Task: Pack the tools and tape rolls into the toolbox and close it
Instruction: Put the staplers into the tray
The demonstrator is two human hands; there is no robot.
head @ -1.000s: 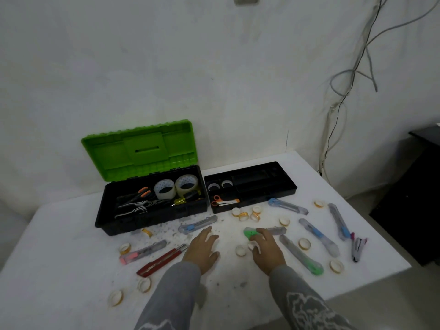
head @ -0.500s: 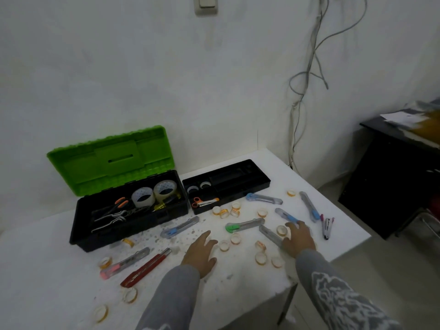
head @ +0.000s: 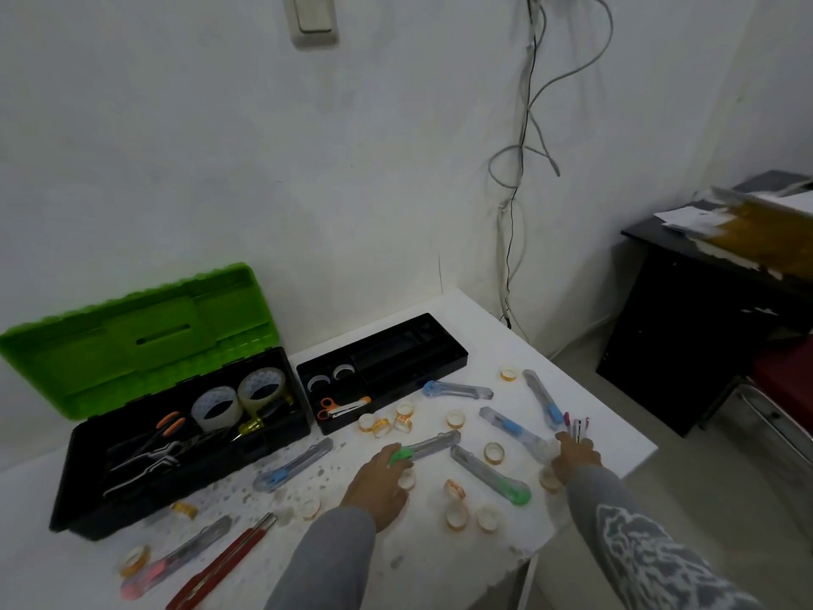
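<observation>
Reaching farther than 0.5 s ago with both hands: left hand (head: 374, 484) forward onto the green-ended cutter (head: 433, 446) instead of resting on bare table (head: 440, 548), right hand (head: 577, 455) out past the small tape rolls (head: 495, 451) to the stapler (head: 577, 427) near the right edge.

At back left, open toolbox (head: 176, 490) with green lid (head: 140, 336) raised, holding 2 large tape rolls (head: 200, 407), pliers (head: 165, 427) and other tools. Just beside it, black lift-out tray (head: 448, 367) with orange-handled scissors (head: 343, 407) and 2 rolls inside. Spread over the front of the table, other loose cutters (head: 292, 464), then the scattered small rolls.

Cannot tell whether either hand has closed on anything: left fingers lying over the cutter's green end, right fingertips touching the stapler.

Probably 2 pickups starting at once. Most of the packing yet to do, tray not yet seated in the box, lid not yet shut.
</observation>
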